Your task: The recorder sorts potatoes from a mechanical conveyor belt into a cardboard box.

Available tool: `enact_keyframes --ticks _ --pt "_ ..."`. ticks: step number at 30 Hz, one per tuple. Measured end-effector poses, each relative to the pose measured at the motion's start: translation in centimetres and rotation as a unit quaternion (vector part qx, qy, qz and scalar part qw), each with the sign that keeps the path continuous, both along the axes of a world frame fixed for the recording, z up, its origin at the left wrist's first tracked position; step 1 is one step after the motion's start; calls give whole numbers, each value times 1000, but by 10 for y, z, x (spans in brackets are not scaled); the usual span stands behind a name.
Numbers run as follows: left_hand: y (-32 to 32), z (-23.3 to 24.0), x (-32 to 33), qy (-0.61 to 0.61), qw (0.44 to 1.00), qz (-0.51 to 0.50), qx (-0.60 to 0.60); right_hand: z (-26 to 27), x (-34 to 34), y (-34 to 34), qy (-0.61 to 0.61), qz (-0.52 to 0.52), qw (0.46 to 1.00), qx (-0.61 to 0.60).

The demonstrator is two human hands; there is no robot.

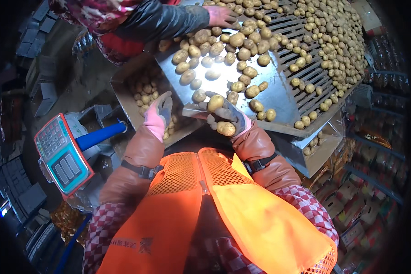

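My left hand [160, 111], in a pink glove with a grey coated palm, is over the near side of an open cardboard box [123, 99]. Its fingers point away from me, and no potato shows in it. Small potatoes [145, 89] lie inside that box. In a similar glove, my right hand [234, 118] grips two potatoes, one at the fingers [215, 102] and one lower by the palm [226, 128]. It is above the near edge of a shiny metal sorting table [282, 102], where many loose potatoes [216, 49] lie.
Right of the metal sheet, a slatted grate [315, 73] carries a large potato heap [342, 41]. A co-worker's gloved hand [222, 16] touches potatoes at the far edge. On my left stands a weighing scale display [63, 154] on a blue post [101, 136]. Another potato box [323, 150] sits below the grate.
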State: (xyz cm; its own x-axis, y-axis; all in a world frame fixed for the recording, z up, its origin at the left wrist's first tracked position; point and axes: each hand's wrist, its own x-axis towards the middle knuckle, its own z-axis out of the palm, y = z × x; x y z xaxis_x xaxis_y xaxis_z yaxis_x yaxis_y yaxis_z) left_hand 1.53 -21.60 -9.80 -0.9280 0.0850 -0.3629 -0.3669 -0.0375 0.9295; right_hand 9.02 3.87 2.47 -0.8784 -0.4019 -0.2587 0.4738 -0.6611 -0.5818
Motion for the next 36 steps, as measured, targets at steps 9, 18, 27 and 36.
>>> enact_keyframes --ticks 9,18,27,36 --pt "117 28 0 248 893 -2 -375 -13 20 135 160 -68 977 122" --pt "161 36 12 211 812 -8 -544 -15 42 230 2 -187 973 132" --pt "183 57 10 100 822 -36 -559 -48 49 268 -21 -284 927 242" --pt "176 55 10 124 800 -66 -584 -37 81 305 -119 -370 884 259"
